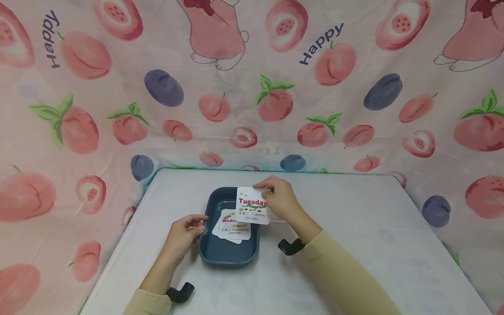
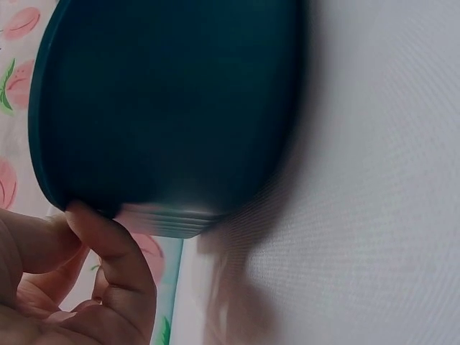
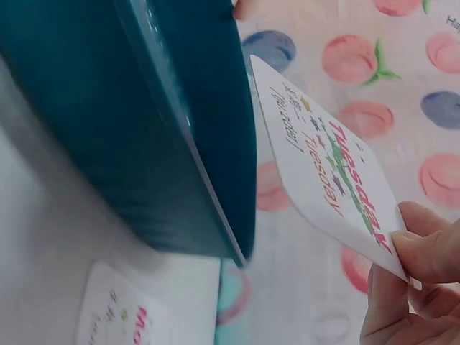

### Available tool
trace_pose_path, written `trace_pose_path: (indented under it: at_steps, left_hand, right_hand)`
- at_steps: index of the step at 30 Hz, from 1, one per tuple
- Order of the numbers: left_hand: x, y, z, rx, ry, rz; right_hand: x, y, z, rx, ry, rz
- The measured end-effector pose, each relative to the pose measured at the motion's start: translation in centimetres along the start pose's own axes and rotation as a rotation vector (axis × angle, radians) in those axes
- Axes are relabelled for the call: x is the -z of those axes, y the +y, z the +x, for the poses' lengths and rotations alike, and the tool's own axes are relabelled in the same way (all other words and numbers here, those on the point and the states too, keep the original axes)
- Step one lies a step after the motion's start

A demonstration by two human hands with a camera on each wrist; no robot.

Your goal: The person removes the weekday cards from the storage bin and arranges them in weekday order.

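A white flashcard printed "Tuesday" (image 1: pixel 252 212) is pinched at its upper right edge by my right hand (image 1: pixel 280 199). The card hangs over the right rim of a dark blue tray (image 1: pixel 228 260); the right wrist view shows it raised and tilted, thumb on its printed face. Inside the tray lies a small loose stack with a "Wednesday" flashcard (image 1: pixel 234 232) on top, partly hidden by the raised card. At the tray's left rim, my left hand (image 1: pixel 182 236) pinches the edge between thumb and finger. On the table right of the tray lies a "Monday" flashcard (image 3: pixel 118 313), mostly covered in the head view.
The white table (image 1: pixel 354 262) reaches back to a fruit-patterned cloth (image 1: pixel 252 105) that hangs behind and at the sides. A black curved piece sits at each wrist, the left one (image 1: pixel 181 292) and the right one (image 1: pixel 290 247), both close to the tabletop.
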State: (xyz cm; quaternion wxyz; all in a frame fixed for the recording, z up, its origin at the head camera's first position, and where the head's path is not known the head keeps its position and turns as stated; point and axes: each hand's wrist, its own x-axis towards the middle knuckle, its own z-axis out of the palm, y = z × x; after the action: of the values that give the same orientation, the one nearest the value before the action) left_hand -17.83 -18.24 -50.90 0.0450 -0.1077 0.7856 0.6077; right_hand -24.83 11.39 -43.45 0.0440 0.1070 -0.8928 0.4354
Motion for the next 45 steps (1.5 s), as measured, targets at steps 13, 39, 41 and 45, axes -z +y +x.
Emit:
trace_pose_path:
  at_steps: [13,39,41,45]
  left_hand:
    - [-0.4,0.1,0.3,0.001,-0.002,0.000]
    - [0.0,0.0,0.0,-0.001,0.005,0.017]
    - [0.0,0.1,0.0,0.000,0.005,0.017]
    - [0.0,0.1,0.0,0.005,0.006,0.015]
  right_hand:
    - [4.3,2.3,0.2,-0.113,-0.011,-0.053]
    - [8.7,10.8,-0.3,-0.229,-0.027,-0.172]
    - [8.9,11.3,-0.2,-0.256,-0.037,-0.181]
    - [9.1,12.3,0.0,-0.298,-0.061,-0.189]
